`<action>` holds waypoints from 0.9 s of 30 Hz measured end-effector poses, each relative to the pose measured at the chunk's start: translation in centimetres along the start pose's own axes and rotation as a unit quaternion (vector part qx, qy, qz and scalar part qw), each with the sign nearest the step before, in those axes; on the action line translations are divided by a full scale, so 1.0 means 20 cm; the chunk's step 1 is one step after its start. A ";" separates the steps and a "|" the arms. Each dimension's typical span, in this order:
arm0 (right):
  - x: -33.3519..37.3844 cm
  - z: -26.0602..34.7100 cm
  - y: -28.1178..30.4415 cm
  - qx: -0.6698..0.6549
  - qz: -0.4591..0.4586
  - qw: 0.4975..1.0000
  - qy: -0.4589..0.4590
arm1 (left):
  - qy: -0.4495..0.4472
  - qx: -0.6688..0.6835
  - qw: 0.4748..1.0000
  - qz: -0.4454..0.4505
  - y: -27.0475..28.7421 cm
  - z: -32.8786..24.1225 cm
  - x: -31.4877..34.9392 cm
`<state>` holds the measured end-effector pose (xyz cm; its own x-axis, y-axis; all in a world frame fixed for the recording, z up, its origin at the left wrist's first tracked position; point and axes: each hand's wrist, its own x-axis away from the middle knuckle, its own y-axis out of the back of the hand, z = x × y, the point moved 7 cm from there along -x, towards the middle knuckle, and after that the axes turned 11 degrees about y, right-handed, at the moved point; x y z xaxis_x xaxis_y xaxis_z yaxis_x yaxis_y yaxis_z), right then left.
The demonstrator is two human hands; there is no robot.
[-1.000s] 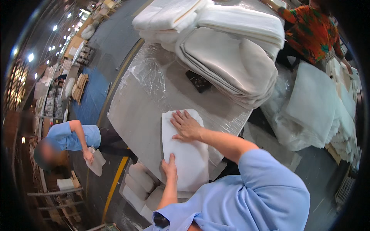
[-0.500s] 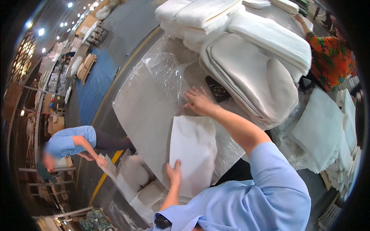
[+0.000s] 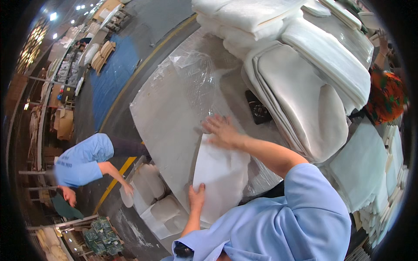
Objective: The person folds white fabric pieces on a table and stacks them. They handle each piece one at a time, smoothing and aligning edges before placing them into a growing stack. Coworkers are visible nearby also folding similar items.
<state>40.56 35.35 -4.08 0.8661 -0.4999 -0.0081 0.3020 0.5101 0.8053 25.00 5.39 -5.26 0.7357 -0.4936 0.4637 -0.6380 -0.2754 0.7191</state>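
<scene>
A white, soft-looking sheet (image 3: 222, 174) lies on the plastic-covered table in front of me. My left hand (image 3: 197, 198) is at its left edge near my body, thumb on top and the other fingers at the edge, pinching it. My right hand (image 3: 224, 132), slightly blurred, rests with spread fingers over the sheet's far end. Beyond that hand lies a dark flat object (image 3: 257, 106) with a round pattern. Beside it a thick stack of grey-beige, rounded pads (image 3: 300, 100) leans across the table.
Clear plastic film (image 3: 196, 69) covers the table (image 3: 161, 100). White folded batting (image 3: 257, 15) is piled at the back. White sheets (image 3: 361, 161) are stacked at the right. A co-worker in blue (image 3: 82, 158) bends over beige pads (image 3: 150, 182) at the left; another person in a patterned top (image 3: 385, 98) is far right.
My right hand has moved onto the sheet's far end from just beyond it. My left hand keeps its place at the edge. The co-worker at left has bent lower; the whole view has shifted slightly.
</scene>
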 end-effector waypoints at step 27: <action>0.80 0.00 -0.08 0.100 -0.324 0.907 -0.249 | -0.165 -0.060 0.976 0.132 0.15 0.08 -0.09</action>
<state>53.95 26.60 -5.47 0.2307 -0.9289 -0.2898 0.5621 -0.1159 0.8189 21.52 4.18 -4.76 0.4241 -0.7781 0.4634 -0.7496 -0.0144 0.6618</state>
